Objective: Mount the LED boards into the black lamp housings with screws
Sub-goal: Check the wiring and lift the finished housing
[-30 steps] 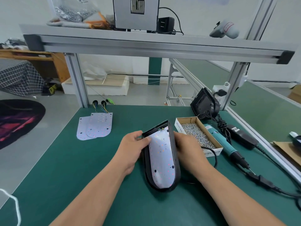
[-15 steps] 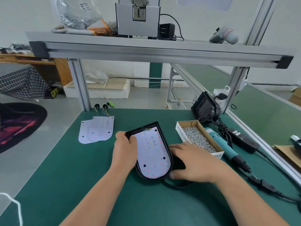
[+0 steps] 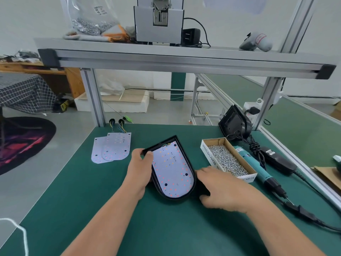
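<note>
Change: I see the housing (image 3: pixel 173 198), tipped up a second ago, now flat on the table (image 3: pixel 92 200) with the LED board (image 3: pixel 171 174) seated inside.
Left hand (image 3: pixel 140 170): clamped on its 10 o'clock rim.
Right hand (image 3: pixel 223 189): fingers apart, beside its 3 o'clock edge.
Meaning: ready for screws, I judge.
Writing: "SPRING BALANCER" on the screw box (image 3: pixel 212 159), 2 o'clock.

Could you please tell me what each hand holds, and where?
Left hand: grip on the left rim of the black rounded lamp housing; right hand holds nothing.
</note>
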`<move>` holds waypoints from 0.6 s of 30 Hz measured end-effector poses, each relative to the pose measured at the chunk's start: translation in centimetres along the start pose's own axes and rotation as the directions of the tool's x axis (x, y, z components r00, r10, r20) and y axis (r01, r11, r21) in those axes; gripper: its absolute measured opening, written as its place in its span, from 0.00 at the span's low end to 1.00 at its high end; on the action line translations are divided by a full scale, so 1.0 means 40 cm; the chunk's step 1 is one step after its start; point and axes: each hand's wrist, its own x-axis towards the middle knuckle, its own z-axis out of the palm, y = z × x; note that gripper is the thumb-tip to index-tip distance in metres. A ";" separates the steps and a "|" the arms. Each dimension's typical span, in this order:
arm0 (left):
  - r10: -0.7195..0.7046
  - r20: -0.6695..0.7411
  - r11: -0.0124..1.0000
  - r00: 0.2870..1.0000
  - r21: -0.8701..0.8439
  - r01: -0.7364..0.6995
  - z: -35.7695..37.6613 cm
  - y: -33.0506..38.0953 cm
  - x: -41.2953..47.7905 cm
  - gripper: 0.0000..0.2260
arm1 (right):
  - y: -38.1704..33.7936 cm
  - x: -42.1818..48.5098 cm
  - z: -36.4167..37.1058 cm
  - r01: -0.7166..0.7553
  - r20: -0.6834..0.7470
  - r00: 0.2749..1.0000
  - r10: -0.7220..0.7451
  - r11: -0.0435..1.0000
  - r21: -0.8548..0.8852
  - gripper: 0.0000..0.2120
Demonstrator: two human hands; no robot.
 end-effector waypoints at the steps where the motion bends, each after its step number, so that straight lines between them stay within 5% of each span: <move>1: -0.018 0.016 0.999 1.000 -0.031 0.018 0.000 0.004 -0.001 0.08 | 0.000 0.005 0.001 -0.004 -0.029 1.000 0.004 1.000 -0.007 0.13; 3: -0.054 0.065 0.992 0.996 -0.108 0.060 -0.001 0.009 -0.004 0.08 | 0.002 0.016 0.005 0.002 -0.077 0.997 -0.001 1.000 0.010 0.11; 7: -0.040 0.194 0.979 0.980 -0.187 0.077 0.007 0.011 -0.017 0.13 | 0.003 0.024 0.018 -0.017 -0.132 0.991 0.029 0.996 0.090 0.24; 12: 0.018 0.314 0.997 0.949 -0.082 0.008 0.019 0.011 -0.045 0.11 | 0.019 0.016 0.010 -0.087 -0.125 0.982 0.141 0.928 0.362 0.23; 14: 0.047 0.290 0.998 0.956 -0.058 -0.032 0.023 0.013 -0.052 0.10 | 0.022 0.016 0.002 -0.068 -0.108 0.981 0.161 0.807 0.587 0.20; 18: 0.068 0.288 0.998 0.955 -0.026 -0.063 0.032 0.009 -0.066 0.09 | 0.026 0.015 -0.017 0.056 -0.156 0.956 0.249 0.368 0.928 0.19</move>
